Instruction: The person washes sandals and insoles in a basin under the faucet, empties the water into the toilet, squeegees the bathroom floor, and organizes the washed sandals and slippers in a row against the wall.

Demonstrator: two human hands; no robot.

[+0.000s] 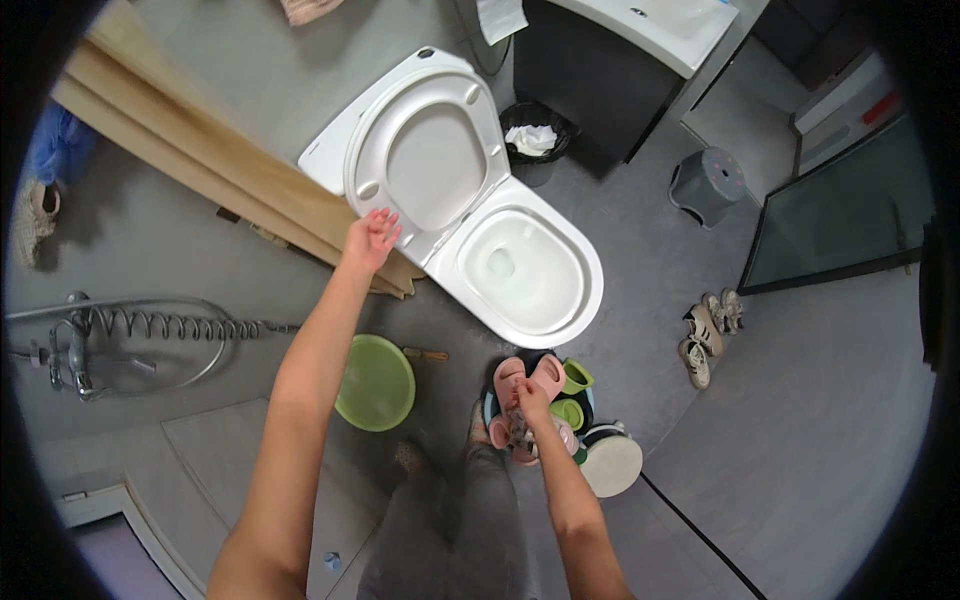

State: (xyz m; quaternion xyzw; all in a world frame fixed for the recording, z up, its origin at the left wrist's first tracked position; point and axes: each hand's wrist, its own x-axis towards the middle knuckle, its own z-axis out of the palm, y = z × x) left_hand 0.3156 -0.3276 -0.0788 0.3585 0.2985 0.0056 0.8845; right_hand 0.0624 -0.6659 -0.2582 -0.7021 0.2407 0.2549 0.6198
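Observation:
The white toilet [588,250] has its seat and lid [362,150] raised toward the back, and a little water shows in the bowl. My left hand [373,240] is at the lower left edge of the raised seat, fingers loosely apart with nothing seen in them; whether they touch the seat cannot be told. Lower down, my right hand [532,400] is closed above a pair of pink slippers [508,374]. What its fingers hold, if anything, is hidden. Green slippers [576,377] lie beside the pink ones in a round basin [488,408].
A green basin [375,385] and a brush handle [427,354] lie left of my feet. Beside the toilet stand a bin [530,172] and a grey stool [708,185]. A beige curtain [215,150] hangs left; shoes [704,335] line the right wall. A round white lid [612,466] sits near the slippers.

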